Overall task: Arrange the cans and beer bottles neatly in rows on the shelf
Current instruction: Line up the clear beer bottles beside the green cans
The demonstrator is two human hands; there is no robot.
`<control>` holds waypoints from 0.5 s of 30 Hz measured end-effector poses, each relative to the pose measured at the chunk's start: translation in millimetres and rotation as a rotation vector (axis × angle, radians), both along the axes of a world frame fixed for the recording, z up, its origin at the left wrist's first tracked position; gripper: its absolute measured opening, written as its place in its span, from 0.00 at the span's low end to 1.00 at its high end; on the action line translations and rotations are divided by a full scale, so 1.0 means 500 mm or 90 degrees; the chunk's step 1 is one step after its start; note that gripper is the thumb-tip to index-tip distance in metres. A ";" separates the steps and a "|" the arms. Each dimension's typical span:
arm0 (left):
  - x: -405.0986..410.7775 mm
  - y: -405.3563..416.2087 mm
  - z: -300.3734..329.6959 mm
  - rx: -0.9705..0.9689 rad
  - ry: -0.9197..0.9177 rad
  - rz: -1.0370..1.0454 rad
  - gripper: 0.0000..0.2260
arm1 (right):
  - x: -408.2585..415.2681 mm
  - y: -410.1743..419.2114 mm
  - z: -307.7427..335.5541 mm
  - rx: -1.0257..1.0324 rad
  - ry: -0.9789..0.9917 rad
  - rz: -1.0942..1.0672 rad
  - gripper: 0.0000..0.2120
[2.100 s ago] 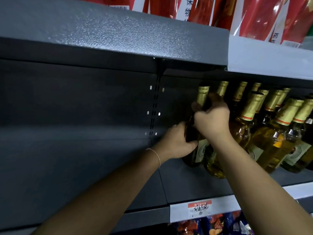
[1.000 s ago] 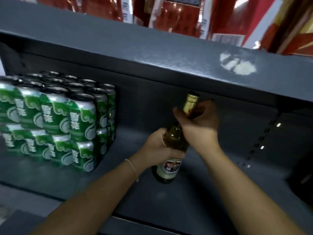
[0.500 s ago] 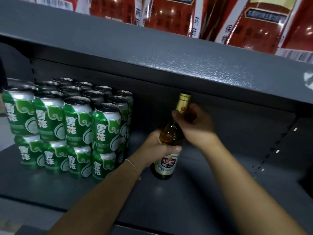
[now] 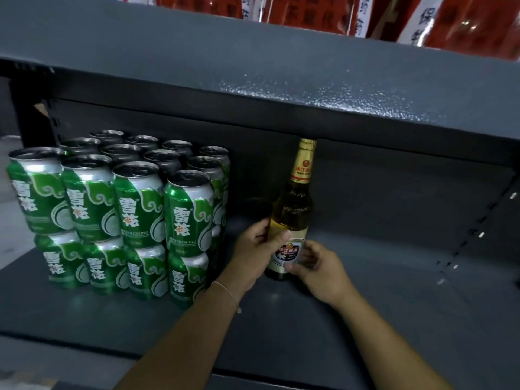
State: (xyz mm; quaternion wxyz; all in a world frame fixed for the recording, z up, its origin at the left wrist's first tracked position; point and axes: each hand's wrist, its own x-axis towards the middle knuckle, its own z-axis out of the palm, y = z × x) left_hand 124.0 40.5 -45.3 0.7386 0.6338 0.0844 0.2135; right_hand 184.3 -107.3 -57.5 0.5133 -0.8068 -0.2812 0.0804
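A beer bottle with a gold foil neck and pale label stands upright on the dark grey shelf, just right of the cans. My left hand grips its lower body from the left, thumb across the label. My right hand holds the bottle's base from the right, fingers curled round it. Several green beer cans are stacked two high in rows at the left of the shelf.
The shelf board above hangs close over the bottle's cap. Red packages stand on that upper board. Bare shelf surface stretches right of the bottle to a slotted upright.
The bottle came from the bottle group at the right and now stands beside the cans. My right hand slid from the neck down to the base.
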 end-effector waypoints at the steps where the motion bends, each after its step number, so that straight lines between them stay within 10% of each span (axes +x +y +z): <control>1: -0.001 0.000 -0.004 -0.001 -0.004 0.007 0.11 | 0.004 0.007 -0.003 0.000 -0.013 -0.012 0.21; 15: 0.032 0.018 -0.064 0.138 0.050 0.122 0.18 | 0.029 0.059 -0.031 0.002 -0.074 -0.065 0.20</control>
